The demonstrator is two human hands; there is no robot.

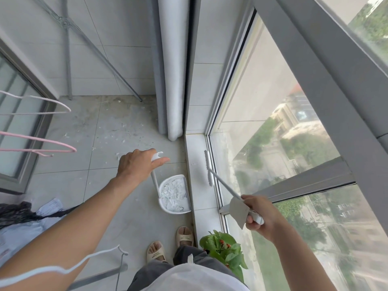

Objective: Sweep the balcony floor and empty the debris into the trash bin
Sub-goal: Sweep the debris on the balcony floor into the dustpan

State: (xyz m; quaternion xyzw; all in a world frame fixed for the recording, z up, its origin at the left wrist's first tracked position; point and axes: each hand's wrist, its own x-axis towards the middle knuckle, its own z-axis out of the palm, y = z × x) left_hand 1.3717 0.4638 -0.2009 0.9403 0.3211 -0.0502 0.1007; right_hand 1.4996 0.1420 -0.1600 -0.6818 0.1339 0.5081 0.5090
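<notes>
Dustpan [175, 194]: filled with white debris, set beside the sill [196, 164].
Left hand [136, 162]: dustpan handle [156, 157] is gripped.
Right hand [262, 215]: broom [210, 168] handle is clasped, fingers curled.

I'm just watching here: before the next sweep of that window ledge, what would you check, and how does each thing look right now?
1. White long-handled dustpan standing on the floor against the ledge: ok.
2. Left hand at the dustpan handle's top: ok.
3. Right hand gripping the white broom: ok.
4. Broom head lying on the white window ledge: ok.
5. Room left in the pan: not ok, white scraps nearly cover it.
6. Grey tiled floor swept: not ok, flakes remain.
</notes>
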